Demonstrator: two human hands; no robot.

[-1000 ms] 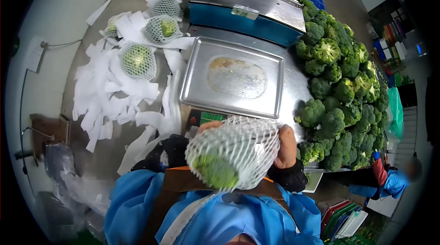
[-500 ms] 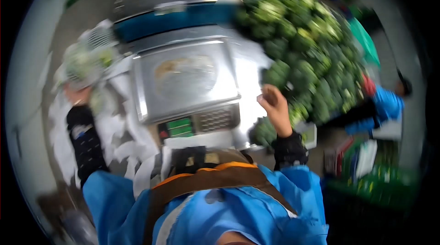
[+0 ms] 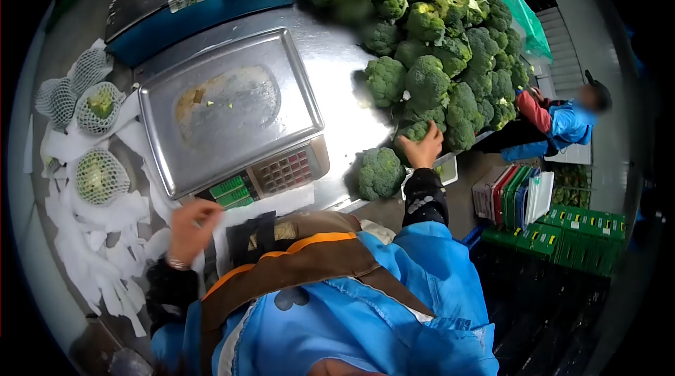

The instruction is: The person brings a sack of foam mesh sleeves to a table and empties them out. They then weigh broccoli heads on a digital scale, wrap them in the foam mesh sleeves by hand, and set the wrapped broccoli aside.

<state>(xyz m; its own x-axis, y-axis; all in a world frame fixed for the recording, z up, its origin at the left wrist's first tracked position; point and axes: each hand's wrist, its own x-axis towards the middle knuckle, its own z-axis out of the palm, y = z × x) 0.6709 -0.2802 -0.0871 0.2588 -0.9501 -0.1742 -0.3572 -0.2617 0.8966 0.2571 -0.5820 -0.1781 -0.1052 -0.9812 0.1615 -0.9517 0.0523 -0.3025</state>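
My right hand point(image 3: 422, 145) grips a broccoli head point(image 3: 420, 123) at the front edge of the broccoli pile point(image 3: 450, 59), fingers curved over its crown. Another broccoli head point(image 3: 381, 174) sits just left of that wrist. My left hand point(image 3: 193, 230) hovers by the front left corner of the weighing scale point(image 3: 232, 52), loosely curled, with no object visible in it. Small scraps lie on the scale's steel pan. To the left, several broccoli heads in white foam nets, one of them a netted head point(image 3: 102, 176), rest among white foam sleeves point(image 3: 105, 249).
A steel-topped blue machine point(image 3: 211, 10) stands behind the scale. Off to the right, another person point(image 3: 562, 119) in blue works beside the pile. Nearer are stacked coloured trays point(image 3: 513, 196) and green crates point(image 3: 583, 239). The steel table point(image 3: 337, 80) carries scale and broccoli.
My left hand has left the netted broccoli and come back toward my body. My right hand has gone from raised beside the pile to holding a broccoli head. The view has turned.
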